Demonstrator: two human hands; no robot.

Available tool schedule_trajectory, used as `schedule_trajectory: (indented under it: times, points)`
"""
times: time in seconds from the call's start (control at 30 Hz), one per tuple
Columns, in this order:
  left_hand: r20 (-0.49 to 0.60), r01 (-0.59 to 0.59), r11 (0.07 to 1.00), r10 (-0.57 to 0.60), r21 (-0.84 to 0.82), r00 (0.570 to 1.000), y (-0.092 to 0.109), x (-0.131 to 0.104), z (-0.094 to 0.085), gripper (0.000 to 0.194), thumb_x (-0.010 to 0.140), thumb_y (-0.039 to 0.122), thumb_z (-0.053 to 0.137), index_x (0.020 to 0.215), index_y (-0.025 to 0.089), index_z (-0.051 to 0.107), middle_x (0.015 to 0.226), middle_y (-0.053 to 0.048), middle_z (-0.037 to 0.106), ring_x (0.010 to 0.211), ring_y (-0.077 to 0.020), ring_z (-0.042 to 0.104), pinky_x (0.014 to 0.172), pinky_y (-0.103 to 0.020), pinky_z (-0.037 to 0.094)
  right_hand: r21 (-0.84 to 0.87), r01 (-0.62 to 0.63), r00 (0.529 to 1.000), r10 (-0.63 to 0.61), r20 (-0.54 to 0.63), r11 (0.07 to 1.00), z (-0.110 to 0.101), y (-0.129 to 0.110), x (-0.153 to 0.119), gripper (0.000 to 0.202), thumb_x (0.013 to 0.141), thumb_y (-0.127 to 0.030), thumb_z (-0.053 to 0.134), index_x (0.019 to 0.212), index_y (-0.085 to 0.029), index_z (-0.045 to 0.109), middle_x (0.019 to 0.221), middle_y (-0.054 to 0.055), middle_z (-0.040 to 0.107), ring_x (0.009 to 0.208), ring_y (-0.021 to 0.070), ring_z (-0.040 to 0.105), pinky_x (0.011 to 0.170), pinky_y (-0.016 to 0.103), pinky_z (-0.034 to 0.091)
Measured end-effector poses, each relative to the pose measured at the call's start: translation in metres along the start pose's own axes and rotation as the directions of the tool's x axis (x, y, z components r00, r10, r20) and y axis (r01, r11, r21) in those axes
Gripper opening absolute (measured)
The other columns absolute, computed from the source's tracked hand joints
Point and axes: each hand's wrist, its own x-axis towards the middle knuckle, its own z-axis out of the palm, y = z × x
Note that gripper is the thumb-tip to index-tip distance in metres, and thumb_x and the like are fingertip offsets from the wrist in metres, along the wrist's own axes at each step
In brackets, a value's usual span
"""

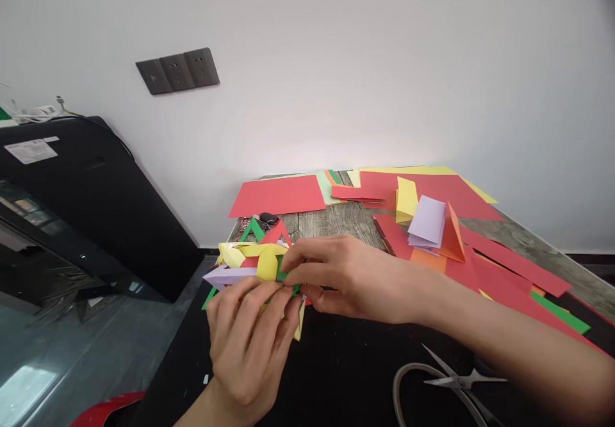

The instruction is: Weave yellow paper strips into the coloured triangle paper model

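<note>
A paper craft of folded, interlocked coloured strips (pixel 266 264) is between my two hands, with yellow, lilac, green and red parts showing. My left hand (pixel 252 344) grips its near side with bent fingers. From the right, my right hand (pixel 353 278) pinches a green part of it, fingertips meeting those of the left hand. The fingers hide the middle of the craft. Pointed green and red tips stick out at its far side, and a pale yellow tip hangs below the fingers.
Open scissors (pixel 459 381) lie on the black surface (pixel 346 376) at the lower right, by a curved grey band (pixel 400 388). Red sheets (pixel 278 196), a folded lilac paper (pixel 427 221) and a folded yellow paper (pixel 407 198) lie behind. A black cabinet (pixel 96 203) stands left.
</note>
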Motion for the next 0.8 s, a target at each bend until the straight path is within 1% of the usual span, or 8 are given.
schedule_trajectory:
  times: [0.13, 0.27, 0.33, 0.5, 0.67, 0.8]
  points:
    - [0.002, 0.005, 1.0, -0.005, 0.016, 1.0, 0.0, 0.002, 0.002, 0.014, 0.073, -0.001, 0.075, 0.084, 0.007, 0.07, 0.079, -0.012, 0.072, 0.081, -0.0285, 0.065, 0.07, -0.043, 0.046, 0.076, -0.021, 0.999, 0.019, 0.03, 0.997, -0.005, 0.002, 0.001, 0.022, 0.083, -0.002, 0.059, 0.101, -0.005, 0.07, 0.106, 0.012, 0.066, 0.079, 0.0162, 0.062, 0.066, 0.028, 0.049]
    - [-0.002, 0.008, 1.0, -0.008, 0.03, 1.0, 0.0, 0.004, 0.002, 0.015, 0.074, 0.0, 0.075, 0.085, 0.009, 0.069, 0.079, -0.011, 0.072, 0.081, -0.0272, 0.065, 0.07, -0.042, 0.047, 0.131, -0.004, 0.999, -0.002, 0.048, 0.991, -0.007, 0.007, 0.001, 0.025, 0.084, -0.002, 0.058, 0.105, -0.008, 0.07, 0.107, 0.012, 0.065, 0.087, 0.0167, 0.063, 0.074, 0.03, 0.051]
    - [0.001, -0.006, 0.999, 0.006, 0.038, 1.0, 0.0, 0.003, 0.001, 0.016, 0.074, 0.001, 0.075, 0.086, 0.009, 0.069, 0.079, -0.01, 0.072, 0.082, -0.0269, 0.066, 0.07, -0.041, 0.047, 0.135, 0.006, 0.998, -0.013, 0.053, 0.991, -0.007, 0.009, 0.001, 0.025, 0.085, -0.001, 0.056, 0.105, -0.009, 0.069, 0.108, 0.012, 0.065, 0.089, 0.0168, 0.063, 0.075, 0.031, 0.052]
    - [-0.004, -0.015, 0.999, 0.016, 0.042, 1.0, 0.0, 0.001, -0.001, 0.018, 0.073, -0.001, 0.075, 0.086, 0.009, 0.068, 0.078, -0.011, 0.072, 0.081, -0.0272, 0.066, 0.07, -0.041, 0.047, 0.152, 0.027, 0.999, -0.033, 0.035, 0.988, -0.006, 0.011, 0.0, 0.024, 0.085, 0.0, 0.054, 0.101, -0.008, 0.07, 0.106, 0.013, 0.065, 0.087, 0.0164, 0.063, 0.073, 0.03, 0.052]
    - [-0.008, -0.006, 1.0, 0.006, 0.026, 1.0, 0.001, 0.003, 0.001, 0.016, 0.072, -0.002, 0.075, 0.084, 0.007, 0.068, 0.078, -0.012, 0.072, 0.08, -0.0276, 0.065, 0.07, -0.041, 0.046, 0.163, 0.042, 0.999, -0.04, -0.016, 0.986, -0.005, 0.013, -0.002, 0.016, 0.088, -0.006, 0.058, 0.098, -0.009, 0.071, 0.101, 0.012, 0.066, 0.082, 0.0146, 0.064, 0.071, 0.028, 0.053]
    - [0.004, -0.002, 1.0, 0.002, 0.013, 1.0, 0.001, 0.003, 0.001, 0.016, 0.072, -0.003, 0.075, 0.084, 0.006, 0.068, 0.078, -0.013, 0.071, 0.081, -0.0272, 0.065, 0.07, -0.041, 0.046, 0.179, 0.056, 0.997, -0.046, -0.056, 0.982, -0.001, 0.016, -0.004, 0.015, 0.089, -0.008, 0.059, 0.096, -0.011, 0.072, 0.099, 0.01, 0.066, 0.077, 0.012, 0.063, 0.067, 0.024, 0.053]
